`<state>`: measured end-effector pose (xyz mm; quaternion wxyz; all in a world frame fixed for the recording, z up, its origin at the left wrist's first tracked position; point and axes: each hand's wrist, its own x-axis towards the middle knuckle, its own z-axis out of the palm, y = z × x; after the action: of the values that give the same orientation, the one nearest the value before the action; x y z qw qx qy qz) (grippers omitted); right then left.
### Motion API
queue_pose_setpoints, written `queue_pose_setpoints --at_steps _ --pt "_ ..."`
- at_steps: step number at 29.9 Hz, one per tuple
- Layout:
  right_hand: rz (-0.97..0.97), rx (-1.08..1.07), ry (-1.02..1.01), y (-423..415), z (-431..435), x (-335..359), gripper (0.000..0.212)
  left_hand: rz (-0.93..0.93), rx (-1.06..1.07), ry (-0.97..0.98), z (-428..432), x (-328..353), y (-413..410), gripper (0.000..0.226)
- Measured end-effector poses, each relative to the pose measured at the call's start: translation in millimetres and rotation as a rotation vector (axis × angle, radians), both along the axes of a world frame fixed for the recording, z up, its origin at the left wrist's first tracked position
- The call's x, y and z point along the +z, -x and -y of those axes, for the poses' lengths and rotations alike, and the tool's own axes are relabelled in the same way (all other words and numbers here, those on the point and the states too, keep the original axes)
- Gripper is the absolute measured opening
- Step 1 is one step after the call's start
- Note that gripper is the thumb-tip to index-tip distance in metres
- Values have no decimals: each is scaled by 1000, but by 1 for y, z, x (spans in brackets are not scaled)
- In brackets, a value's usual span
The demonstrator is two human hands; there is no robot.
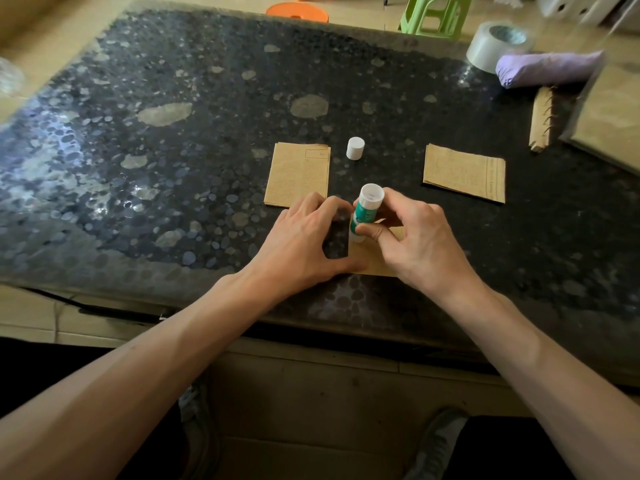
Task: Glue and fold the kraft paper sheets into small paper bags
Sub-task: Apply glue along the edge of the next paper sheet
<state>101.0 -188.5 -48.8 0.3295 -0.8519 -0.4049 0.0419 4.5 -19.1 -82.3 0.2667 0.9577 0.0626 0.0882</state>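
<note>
Left hand (304, 244): it lies on the table (173, 168) with the fingers spread and a little arched. The fingertips touch the surface just below the left pile, and the thumb presses on the near left corner of the kraft sheet. It grips nothing.
Right hand (415, 237): it grips the glue stick between the thumb and the other fingers.
Glue stick (365, 209): green and white, almost upright and leaning a little. The wide white end points up, and the lower end goes down to the kraft sheet. I cannot tell if the glue touches the paper.
Kraft sheet (377, 261): it lies flat near the front edge of the table, under and between the 2 hands, so only a part of it shows.
Cap (355, 148): white, standing on the table behind the glue stick and apart from it, just beside the left pile.
Left pile (298, 174): folded kraft papers lying flat, left of the cap.
Right pile (464, 173): more folded kraft papers lying flat, well apart to the right.
Tape roll (495, 45): grey, at the far right corner of the table.
Purple bundle (547, 69): soft and long, touching the tape roll on its near side.
Brown board (609, 123): at the right edge, with a narrow ragged cardboard strip (542, 119) just to its left.
Stools: 1 green stool (433, 13) and 1 orange stool (296, 12) on the floor behind the table.
</note>
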Motion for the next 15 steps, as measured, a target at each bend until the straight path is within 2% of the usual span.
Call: queue_pose_setpoints --at_steps 7,15 --pt "19 -18 -10 -2 -3 -1 27 19 -2 10 0 -1 1 89" --pt "20 -25 -33 -6 -8 -2 25 8 2 -21 0 -3 1 91"
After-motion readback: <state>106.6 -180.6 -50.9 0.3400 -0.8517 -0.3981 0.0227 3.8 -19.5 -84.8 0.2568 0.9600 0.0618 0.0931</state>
